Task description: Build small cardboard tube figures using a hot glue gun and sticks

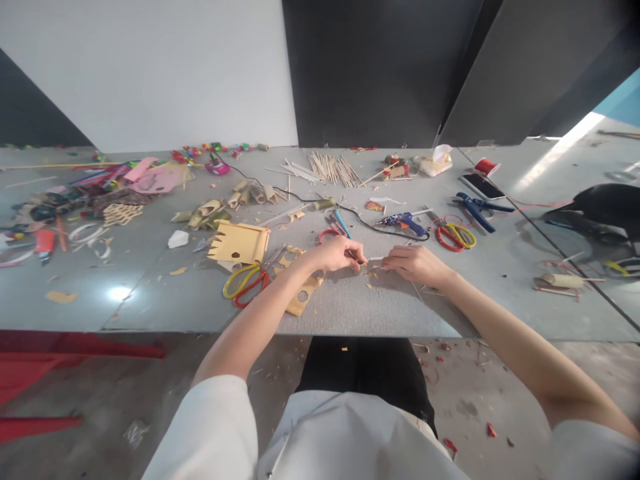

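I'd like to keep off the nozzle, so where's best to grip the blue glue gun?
Probably by the handle of the blue glue gun, coming from the near right: the nozzle points left, while the handle slants toward the near right, behind the orange trigger.

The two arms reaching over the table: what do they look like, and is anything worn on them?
They are a person's bare forearms, coming out of short, loose, whitish fabric sleeves. The left hand and right hand wear no gloves, and no watch, bracelet or cable shows at either wrist.
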The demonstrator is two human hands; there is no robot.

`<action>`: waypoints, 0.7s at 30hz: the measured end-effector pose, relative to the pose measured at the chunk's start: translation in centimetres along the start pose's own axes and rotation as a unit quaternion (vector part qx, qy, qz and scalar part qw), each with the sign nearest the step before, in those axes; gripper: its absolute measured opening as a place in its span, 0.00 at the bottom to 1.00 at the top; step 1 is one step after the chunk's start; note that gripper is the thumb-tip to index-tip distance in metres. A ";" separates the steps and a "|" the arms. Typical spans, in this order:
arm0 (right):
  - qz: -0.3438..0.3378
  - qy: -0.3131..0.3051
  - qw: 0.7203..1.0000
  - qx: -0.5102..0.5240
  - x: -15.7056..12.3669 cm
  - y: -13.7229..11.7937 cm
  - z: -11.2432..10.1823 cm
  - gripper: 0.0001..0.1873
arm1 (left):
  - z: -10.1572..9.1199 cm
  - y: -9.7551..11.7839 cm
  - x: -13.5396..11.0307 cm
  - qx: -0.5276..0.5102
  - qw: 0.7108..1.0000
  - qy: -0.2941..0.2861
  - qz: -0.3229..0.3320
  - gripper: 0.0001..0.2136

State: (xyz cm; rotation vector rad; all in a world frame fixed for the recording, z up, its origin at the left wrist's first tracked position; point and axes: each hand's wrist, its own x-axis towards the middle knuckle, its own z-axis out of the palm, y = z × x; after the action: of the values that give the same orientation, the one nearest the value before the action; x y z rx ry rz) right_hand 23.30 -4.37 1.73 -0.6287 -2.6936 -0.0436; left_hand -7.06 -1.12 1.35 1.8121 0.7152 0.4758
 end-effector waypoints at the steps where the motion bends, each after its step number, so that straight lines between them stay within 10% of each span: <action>1: 0.002 0.006 1.000 -0.003 0.0 0.0 0.1 0.17 | 0.0 0.0 0.0 0.000 1.000 -0.001 0.000 0.05; 21: -0.060 -0.016 0.995 -0.077 1.7 -0.9 1.3 0.13 | -0.3 0.8 -0.2 -0.011 0.999 -0.028 0.017 0.17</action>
State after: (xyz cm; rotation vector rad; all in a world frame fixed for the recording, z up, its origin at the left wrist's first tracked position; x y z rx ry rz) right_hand 21.05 -4.36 1.19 -0.5141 -2.7743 -0.2765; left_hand -7.20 -1.24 2.21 1.8114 0.6404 0.4521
